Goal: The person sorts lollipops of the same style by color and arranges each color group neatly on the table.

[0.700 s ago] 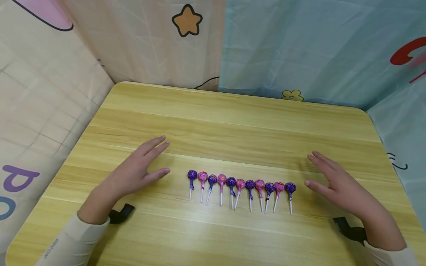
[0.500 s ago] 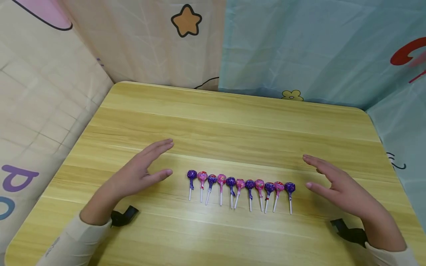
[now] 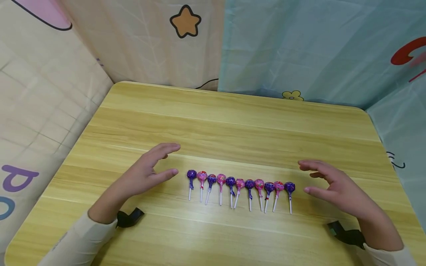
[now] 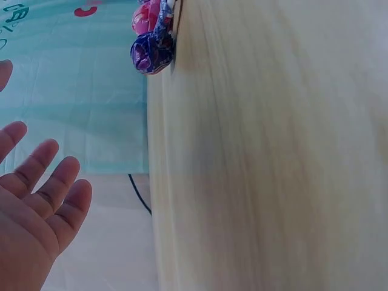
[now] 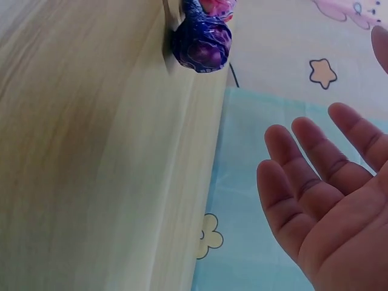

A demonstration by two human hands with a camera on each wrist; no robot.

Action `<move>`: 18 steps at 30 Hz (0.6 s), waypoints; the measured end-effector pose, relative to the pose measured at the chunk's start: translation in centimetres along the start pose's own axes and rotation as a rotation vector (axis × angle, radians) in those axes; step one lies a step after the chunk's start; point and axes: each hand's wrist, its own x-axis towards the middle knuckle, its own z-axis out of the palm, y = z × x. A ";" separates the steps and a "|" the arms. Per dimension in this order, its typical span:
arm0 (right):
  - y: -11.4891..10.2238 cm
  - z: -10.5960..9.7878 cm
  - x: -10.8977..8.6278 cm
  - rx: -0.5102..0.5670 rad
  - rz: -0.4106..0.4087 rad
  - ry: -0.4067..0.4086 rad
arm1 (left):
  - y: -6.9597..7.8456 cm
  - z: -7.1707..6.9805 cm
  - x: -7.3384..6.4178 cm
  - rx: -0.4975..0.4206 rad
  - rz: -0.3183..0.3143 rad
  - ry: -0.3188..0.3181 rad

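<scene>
Several wrapped lollipops lie in a row on the wooden table (image 3: 213,122), purple and pink wrappers taking turns, white sticks toward me. At the left end is a purple lollipop (image 3: 191,175), also in the left wrist view (image 4: 151,53). Another purple lollipop (image 3: 290,187) ends the row on the right and shows up close in the right wrist view (image 5: 202,43). Left of the row my left hand (image 3: 144,173) hovers with nothing in it, fingers loosely bent, thumb apart. My right hand (image 3: 339,186) mirrors it on the right side, holding nothing, fingers slightly curved toward the lollipops.
Printed curtains stand behind the table's back edge, with an orange star (image 3: 185,21) and a yellow flower (image 3: 293,95). Black camera mounts (image 3: 130,218) stick out under both wrists, low over the tabletop.
Both hands have moved inward toward the ends of the row, and their fingers have bent more. The lollipops have stayed in place.
</scene>
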 end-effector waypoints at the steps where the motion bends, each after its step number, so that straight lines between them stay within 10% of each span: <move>1: 0.0 0.1 0.0 0.002 -0.005 0.000 | 0.0 0.1 0.0 -0.012 -0.002 -0.005; 18: 0.9 0.9 0.4 -0.060 0.077 -0.054 | -0.4 1.0 0.9 -0.030 -0.076 -0.098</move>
